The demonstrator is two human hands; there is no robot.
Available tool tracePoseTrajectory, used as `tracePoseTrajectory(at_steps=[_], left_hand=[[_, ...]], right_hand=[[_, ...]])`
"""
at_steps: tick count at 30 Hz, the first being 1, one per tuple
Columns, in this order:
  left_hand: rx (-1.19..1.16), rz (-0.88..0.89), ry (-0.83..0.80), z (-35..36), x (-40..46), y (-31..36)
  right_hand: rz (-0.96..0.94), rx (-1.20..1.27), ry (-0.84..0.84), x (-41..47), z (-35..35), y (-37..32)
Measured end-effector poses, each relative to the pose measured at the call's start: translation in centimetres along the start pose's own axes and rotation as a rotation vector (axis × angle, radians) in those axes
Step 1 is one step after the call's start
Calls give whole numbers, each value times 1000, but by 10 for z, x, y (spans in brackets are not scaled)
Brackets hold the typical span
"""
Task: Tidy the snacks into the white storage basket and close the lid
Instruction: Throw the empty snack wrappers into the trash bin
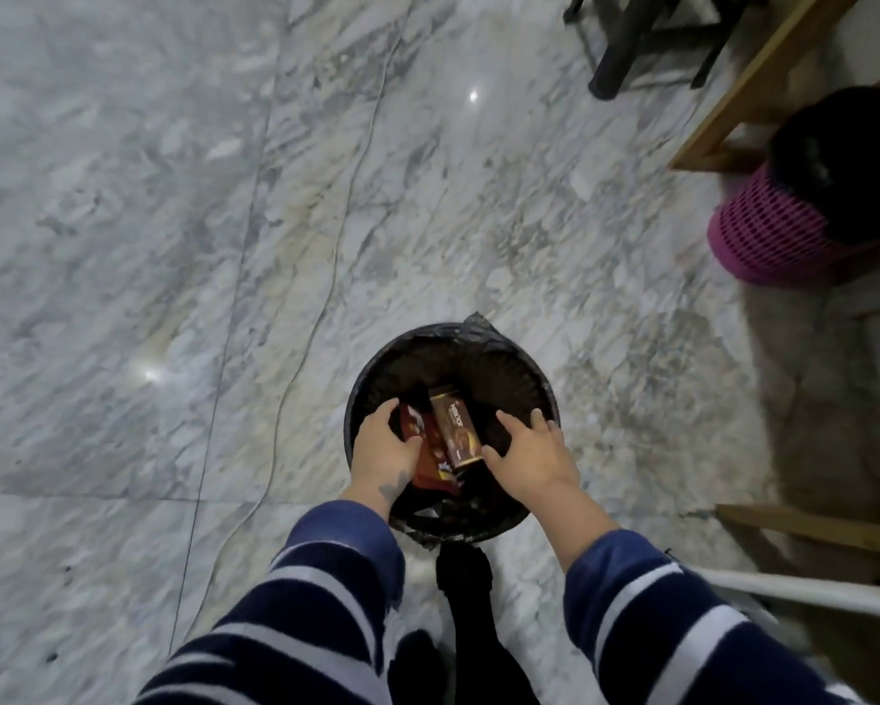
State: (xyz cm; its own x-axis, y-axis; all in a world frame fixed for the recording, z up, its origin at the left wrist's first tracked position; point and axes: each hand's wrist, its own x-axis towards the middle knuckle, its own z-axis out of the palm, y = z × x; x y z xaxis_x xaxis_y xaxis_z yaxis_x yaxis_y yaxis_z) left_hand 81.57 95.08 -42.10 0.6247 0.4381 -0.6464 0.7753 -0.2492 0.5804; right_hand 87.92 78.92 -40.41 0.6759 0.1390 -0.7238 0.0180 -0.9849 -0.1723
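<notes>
Snack packs (445, 445) — left hand (383, 445) grips red one, right hand (532, 450) spread beside box.

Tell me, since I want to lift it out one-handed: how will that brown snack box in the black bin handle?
The brown snack box looks flat-sided with crisp edges, so probably stiff and unlikely to roll. It seems thin, likely light. Its printed surface shows a slight sheen, so possibly a little slippery.

Grey-veined marble floor (173, 246), on it a black-lined bin (504, 358), a pink mesh basket (768, 231), thin cable (326, 297).
</notes>
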Motion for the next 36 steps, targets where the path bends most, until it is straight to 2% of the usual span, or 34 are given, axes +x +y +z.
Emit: tracePoseTrajectory(at_steps=[5, 11, 17, 22, 27, 30, 36], left_hand=[[238, 224, -107, -56, -55, 98], [610, 493, -252, -104, -146, 202], [887, 712, -377, -96, -241, 248], [1051, 941, -460, -63, -335, 266], [1155, 1219, -595, 1, -452, 270], [1182, 1325, -710, 46, -525, 256], [1299, 1640, -838, 122, -681, 194]], right_hand=[[-52, 45, 71, -62, -94, -1], [-87, 136, 44, -175, -188, 14], [11, 236, 255, -308, -217, 52], [139, 323, 377, -430, -193, 106], [369, 475, 515, -549, -129, 172], [540, 567, 560, -619, -86, 210], [768, 682, 626, -756, 5, 268]])
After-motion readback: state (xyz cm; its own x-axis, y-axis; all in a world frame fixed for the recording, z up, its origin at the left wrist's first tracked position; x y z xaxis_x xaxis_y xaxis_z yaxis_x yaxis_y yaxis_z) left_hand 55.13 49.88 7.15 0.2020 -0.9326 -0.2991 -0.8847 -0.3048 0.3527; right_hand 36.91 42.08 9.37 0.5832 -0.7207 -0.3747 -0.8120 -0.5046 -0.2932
